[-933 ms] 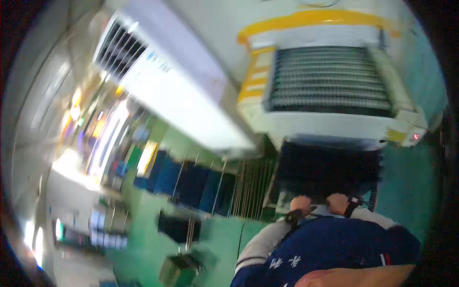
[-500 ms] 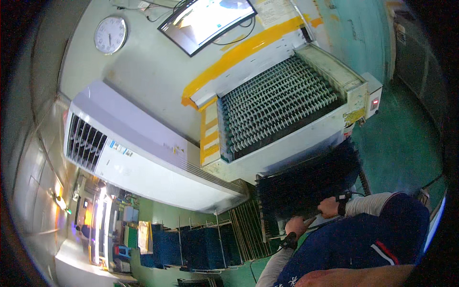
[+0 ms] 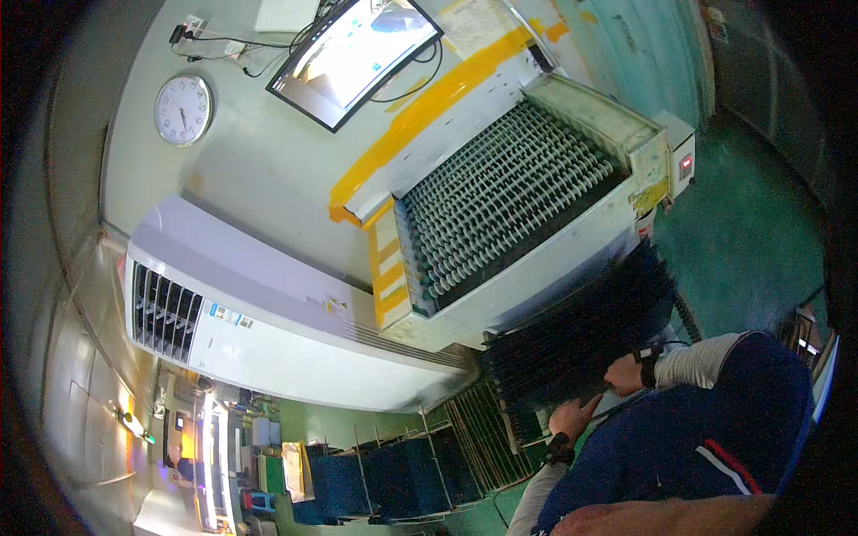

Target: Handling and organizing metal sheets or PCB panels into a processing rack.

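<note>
Low at the right, close against my body, are both of my hands. My left hand [image 3: 570, 418] is closed, its thumb stretched toward the other hand, at the near edge of a rack packed with dark upright sheets [image 3: 581, 313]. My right hand [image 3: 626, 373] is closed a little farther right, along the same edge. What the fingers grip is too dark and too hidden to make out. Each wrist wears a dark band. Just beyond the dark sheets stands a roller conveyor [image 3: 509, 196] with rows of pale wheels.
Left of the conveyor is a tall white air conditioner [image 3: 295, 339]. A lit monitor [image 3: 357, 58] and a round clock [image 3: 183, 109] hang on the wall. More racks with dark blue sheets [image 3: 407, 473] stand at lower left. A small control box [image 3: 684, 161] sits at the conveyor's right end.
The view has shifted, so the wall, clock and air conditioner sit lower in the picture. Both hands stay closed at the rack's near edge, with little visible movement.
</note>
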`<state>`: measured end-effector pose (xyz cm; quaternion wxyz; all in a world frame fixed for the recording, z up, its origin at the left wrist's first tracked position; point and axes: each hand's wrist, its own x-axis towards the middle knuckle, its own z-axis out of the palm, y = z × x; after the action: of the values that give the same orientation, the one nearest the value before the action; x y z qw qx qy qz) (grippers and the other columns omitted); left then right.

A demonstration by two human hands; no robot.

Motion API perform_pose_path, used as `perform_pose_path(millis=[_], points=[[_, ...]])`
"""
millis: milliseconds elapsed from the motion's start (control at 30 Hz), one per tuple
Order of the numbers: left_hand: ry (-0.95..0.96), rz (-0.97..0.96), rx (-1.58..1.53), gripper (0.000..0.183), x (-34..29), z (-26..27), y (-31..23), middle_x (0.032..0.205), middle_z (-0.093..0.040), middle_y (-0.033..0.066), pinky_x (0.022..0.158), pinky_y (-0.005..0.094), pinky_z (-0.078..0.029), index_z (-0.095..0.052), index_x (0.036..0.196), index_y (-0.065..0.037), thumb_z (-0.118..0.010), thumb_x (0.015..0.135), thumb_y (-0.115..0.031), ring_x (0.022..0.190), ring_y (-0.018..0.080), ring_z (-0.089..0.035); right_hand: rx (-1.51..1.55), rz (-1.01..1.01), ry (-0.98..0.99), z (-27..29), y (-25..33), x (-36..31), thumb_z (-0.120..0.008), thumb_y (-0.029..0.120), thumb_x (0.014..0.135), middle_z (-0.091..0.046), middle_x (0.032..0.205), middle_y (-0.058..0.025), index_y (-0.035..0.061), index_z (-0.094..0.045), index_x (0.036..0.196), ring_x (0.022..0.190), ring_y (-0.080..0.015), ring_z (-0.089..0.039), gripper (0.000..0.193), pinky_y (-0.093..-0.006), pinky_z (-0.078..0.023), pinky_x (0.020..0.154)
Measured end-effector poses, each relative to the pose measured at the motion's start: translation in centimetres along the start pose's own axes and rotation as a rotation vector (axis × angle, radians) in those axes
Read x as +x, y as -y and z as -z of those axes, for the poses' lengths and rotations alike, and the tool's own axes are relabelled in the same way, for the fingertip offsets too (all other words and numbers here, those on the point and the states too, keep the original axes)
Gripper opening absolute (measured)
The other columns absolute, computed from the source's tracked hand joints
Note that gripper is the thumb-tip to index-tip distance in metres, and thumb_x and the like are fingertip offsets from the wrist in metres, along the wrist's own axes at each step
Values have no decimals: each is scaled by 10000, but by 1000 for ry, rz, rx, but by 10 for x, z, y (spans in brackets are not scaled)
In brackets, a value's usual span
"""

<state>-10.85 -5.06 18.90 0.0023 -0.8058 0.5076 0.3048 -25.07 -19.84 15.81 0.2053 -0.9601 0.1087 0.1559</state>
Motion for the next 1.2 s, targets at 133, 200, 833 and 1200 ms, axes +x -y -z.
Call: perform_pose_path(millis=[133,200,833,1200], points=[[-30,-35,0,763,5,-3,-5,900,-625,206,698,426,-484,-658,864,0,-333,806,-688,813,346,-604,-43,-111,16,-37,-17,16,-625,201,621,-622,670,-116,75,-660,711,658,-295,-601,159,-435,-464,518],[-48,-43,2,765,5,-5,-5,893,-625,208,691,425,-486,-658,855,0,-330,807,-689,802,351,-605,-78,-32,-76,-52,-24,18,-611,210,634,-595,609,-114,101,-643,646,540,-285,-554,114,-441,-431,493],[-38,-9,-21,739,1,-5,-1,854,-627,217,692,437,-487,-656,814,-11,-357,801,-686,795,360,-611,10,-422,-137,-89,-12,40,-647,299,667,-642,785,-115,83,-675,847,780,-320,-605,283,-494,-431,669],[-92,-2,-16,756,-2,-4,5,842,-625,231,675,444,-491,-648,796,7,-363,793,-693,779,373,-612,-138,-68,-23,-42,-9,24,-645,302,652,-634,728,-145,71,-661,801,676,-325,-619,276,-476,-453,537]])
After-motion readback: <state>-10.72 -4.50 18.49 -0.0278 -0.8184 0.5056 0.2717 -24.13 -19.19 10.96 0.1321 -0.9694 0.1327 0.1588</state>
